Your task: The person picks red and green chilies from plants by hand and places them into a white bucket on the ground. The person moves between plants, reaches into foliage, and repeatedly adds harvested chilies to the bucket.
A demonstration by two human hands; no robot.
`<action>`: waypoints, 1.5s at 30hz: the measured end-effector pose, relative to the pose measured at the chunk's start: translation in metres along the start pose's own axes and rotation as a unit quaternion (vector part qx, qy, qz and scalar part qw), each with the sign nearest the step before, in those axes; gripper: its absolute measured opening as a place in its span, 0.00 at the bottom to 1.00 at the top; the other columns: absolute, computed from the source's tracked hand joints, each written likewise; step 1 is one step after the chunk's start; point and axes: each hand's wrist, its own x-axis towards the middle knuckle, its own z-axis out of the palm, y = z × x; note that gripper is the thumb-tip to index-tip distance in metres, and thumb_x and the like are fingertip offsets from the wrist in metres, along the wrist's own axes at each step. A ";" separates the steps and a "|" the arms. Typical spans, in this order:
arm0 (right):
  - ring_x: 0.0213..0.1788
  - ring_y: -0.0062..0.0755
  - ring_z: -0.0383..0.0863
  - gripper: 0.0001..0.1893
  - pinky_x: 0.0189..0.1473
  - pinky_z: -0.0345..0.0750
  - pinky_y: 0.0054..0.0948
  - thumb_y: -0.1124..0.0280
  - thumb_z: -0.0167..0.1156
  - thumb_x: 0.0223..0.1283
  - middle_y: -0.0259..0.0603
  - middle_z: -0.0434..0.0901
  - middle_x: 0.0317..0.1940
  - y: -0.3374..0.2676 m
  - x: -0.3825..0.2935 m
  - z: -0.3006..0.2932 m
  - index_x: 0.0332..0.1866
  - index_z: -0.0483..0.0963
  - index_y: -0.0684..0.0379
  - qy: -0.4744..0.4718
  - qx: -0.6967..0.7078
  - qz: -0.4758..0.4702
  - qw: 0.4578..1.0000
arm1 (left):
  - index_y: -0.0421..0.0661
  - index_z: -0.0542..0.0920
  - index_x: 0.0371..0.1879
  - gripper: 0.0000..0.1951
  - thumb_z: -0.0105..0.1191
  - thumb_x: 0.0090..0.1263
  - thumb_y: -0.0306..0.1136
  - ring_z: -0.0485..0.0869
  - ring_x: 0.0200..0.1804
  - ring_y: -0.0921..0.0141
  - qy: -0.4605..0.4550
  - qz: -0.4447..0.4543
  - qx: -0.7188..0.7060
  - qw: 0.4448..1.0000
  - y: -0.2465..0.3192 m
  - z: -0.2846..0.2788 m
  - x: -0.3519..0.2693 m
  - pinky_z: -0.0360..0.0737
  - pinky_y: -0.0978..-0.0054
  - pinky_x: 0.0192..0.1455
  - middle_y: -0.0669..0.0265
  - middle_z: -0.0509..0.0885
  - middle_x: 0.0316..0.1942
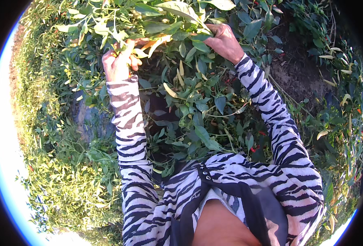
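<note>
At the top, my left hand (117, 65) has its fingers curled among the sunlit foliage of a chili pepper plant (150, 26). Pale yellow-orange chili peppers (155, 46) lie just right of these fingers; leaves partly hide the grip, so I cannot tell whether any pepper is held. On the other side of the same foliage, my right hand (226, 42) pinches a leafy part of the plant between thumb and fingers. Between my forearms, another pale yellow pepper (170, 90) hangs among darker leaves.
Dense pepper plants (58, 123) with pale and red peppers surround me. Bare soil (301, 69) shows at the right, and a greyish ground patch (89, 120) lies left of my left sleeve (127, 123). Pale peppers (326, 57) hang at the far right.
</note>
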 end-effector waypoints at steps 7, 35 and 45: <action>0.19 0.16 0.66 0.15 0.24 0.67 0.23 0.65 0.53 0.56 0.34 0.74 0.17 0.013 0.005 0.002 0.41 0.74 0.66 -0.079 0.175 -0.049 0.980 | 0.34 0.76 0.31 0.08 0.52 0.60 0.28 0.70 0.09 0.72 -0.112 -0.152 -0.102 0.977 -0.020 0.003 -0.007 0.71 0.75 0.15 0.63 0.74 0.14; 0.50 0.41 0.67 0.18 0.53 0.62 0.41 0.70 0.59 0.32 0.42 0.65 0.51 -0.012 -0.101 0.032 0.37 0.72 0.53 -0.199 -0.109 -0.244 0.943 | 0.33 0.74 0.38 0.12 0.47 0.53 0.14 0.78 0.38 0.69 -0.160 0.074 0.228 0.958 -0.006 -0.037 -0.123 0.73 0.81 0.41 0.56 0.75 0.43; 0.51 0.41 0.66 0.19 0.52 0.63 0.39 0.69 0.56 0.35 0.38 0.67 0.52 -0.011 -0.103 0.039 0.39 0.72 0.57 -0.184 -0.193 -0.266 0.926 | 0.31 0.76 0.36 0.13 0.41 0.52 0.17 0.79 0.31 0.70 0.110 0.153 0.116 0.975 -0.001 -0.049 -0.082 0.75 0.79 0.27 0.57 0.80 0.32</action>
